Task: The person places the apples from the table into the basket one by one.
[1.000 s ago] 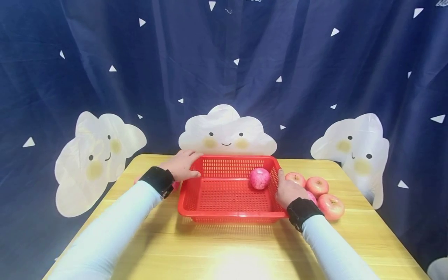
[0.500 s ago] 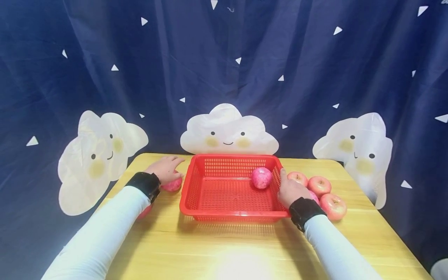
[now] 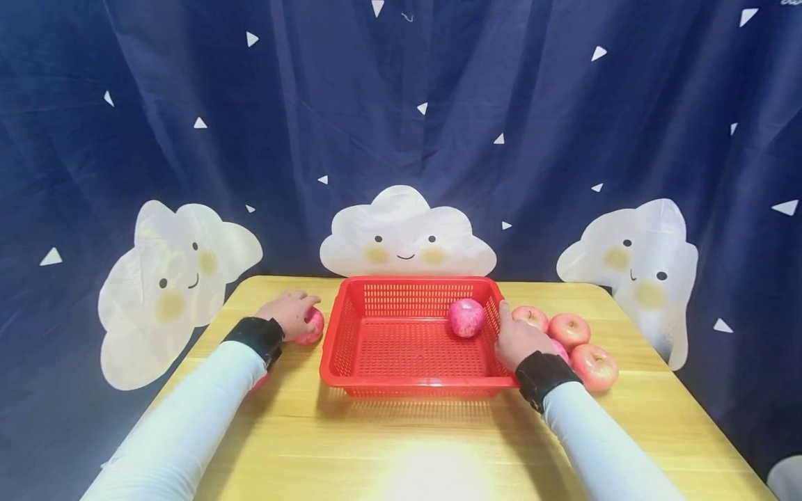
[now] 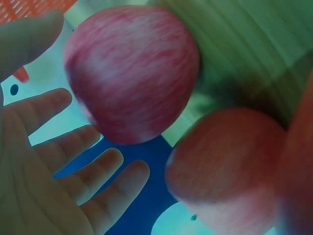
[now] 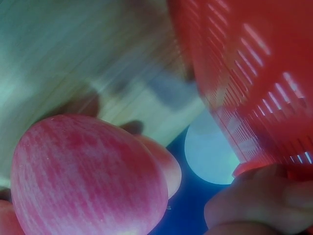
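Note:
My left hand (image 3: 288,313) is over a red apple (image 3: 311,327) left of the basket. In the left wrist view its fingers are spread and nearly straight, with the fingertips right at that apple's side. My right hand (image 3: 521,342) holds the right rim of a red plastic basket (image 3: 416,383), its fingers bent at the edge in the right wrist view. A pink-red apple (image 3: 466,318) sits inside the basket, near its right wall. Below my left wrist, another apple (image 3: 259,383) is mostly hidden by the sleeve.
Right of the basket, several apples lie close together, among them a large front apple (image 3: 594,367) and a back apple (image 3: 529,318). My right hand partly covers one of them. The wooden table (image 3: 351,445) ends at a dark blue curtain (image 3: 401,90) printed with clouds.
My left hand has left the basket's left rim, moved left and come down over the apple beside it. The right hand stays at the right rim; the basket has barely moved.

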The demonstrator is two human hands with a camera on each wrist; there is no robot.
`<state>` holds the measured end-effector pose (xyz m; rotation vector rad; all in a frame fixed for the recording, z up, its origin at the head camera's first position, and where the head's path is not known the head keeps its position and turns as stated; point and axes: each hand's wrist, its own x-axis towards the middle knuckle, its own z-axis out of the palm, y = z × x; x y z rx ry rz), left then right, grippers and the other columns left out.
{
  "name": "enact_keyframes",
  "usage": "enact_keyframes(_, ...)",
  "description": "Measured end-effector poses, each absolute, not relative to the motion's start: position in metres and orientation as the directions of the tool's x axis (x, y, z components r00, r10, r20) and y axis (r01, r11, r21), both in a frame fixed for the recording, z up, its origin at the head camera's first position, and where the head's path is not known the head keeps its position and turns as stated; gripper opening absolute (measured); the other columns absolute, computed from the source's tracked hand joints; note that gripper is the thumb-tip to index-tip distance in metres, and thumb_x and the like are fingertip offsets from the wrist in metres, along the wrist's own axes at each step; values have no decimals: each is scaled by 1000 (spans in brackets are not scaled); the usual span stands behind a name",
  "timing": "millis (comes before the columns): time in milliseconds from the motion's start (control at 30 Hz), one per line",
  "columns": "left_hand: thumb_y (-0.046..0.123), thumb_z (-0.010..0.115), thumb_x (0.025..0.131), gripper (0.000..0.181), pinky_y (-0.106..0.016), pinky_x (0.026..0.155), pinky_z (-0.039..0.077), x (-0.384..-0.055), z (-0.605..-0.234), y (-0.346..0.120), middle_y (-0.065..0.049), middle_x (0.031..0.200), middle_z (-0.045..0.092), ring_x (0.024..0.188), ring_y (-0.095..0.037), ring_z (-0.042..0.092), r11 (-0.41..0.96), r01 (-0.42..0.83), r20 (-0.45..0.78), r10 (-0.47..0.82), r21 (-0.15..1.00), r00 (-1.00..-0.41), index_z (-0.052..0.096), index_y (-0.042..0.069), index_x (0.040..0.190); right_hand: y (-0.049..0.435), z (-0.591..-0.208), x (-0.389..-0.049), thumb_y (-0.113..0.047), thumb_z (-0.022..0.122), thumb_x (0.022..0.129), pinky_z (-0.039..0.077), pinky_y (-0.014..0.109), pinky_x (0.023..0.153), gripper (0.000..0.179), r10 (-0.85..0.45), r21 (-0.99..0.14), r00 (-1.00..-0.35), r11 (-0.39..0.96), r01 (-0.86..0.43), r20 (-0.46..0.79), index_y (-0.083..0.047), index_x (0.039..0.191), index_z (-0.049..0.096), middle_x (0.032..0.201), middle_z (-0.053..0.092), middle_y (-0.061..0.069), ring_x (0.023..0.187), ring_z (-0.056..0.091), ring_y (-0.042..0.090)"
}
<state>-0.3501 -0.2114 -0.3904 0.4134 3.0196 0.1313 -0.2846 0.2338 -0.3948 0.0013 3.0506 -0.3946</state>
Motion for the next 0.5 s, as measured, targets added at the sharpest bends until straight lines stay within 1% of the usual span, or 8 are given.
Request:
enact_keyframes(200, 36, 79, 82, 73, -65, 101, 44, -349, -400, -210, -20, 141, 53, 126, -45, 48, 963, 231, -97, 245, 135, -965, 54, 12, 145, 235, -396, -287, -18, 56, 99, 57, 60, 81, 77, -9, -252, -998, 968, 7, -62, 0, 160, 13, 108, 67, 24, 97, 68, 38)
enact_keyframes(400, 32, 81, 80, 72, -64, 97, 47, -352, -411, -212, -19, 136, 56, 121, -43, 54, 960, 252, -69, 261, 120, -963, 55, 12, 144, 236, -397, -288, -16, 55, 98, 59, 56, 74, 78, -12, -249, -998, 968, 3, -60, -1, 161, 12, 93, 68, 18, 81, 68, 31)
enact_keyframes(500, 30, 83, 79, 73, -62, 96, 49, -354, -413, -213, -18, 134, 57, 119, -42, 55, 959, 254, -64, 264, 129, -962, 55, 12, 144, 236, -397, -288, -16, 56, 97, 59, 55, 73, 78, -13, -245, -998, 970, 1, -57, -1, 161, 12, 91, 67, 17, 80, 68, 30)
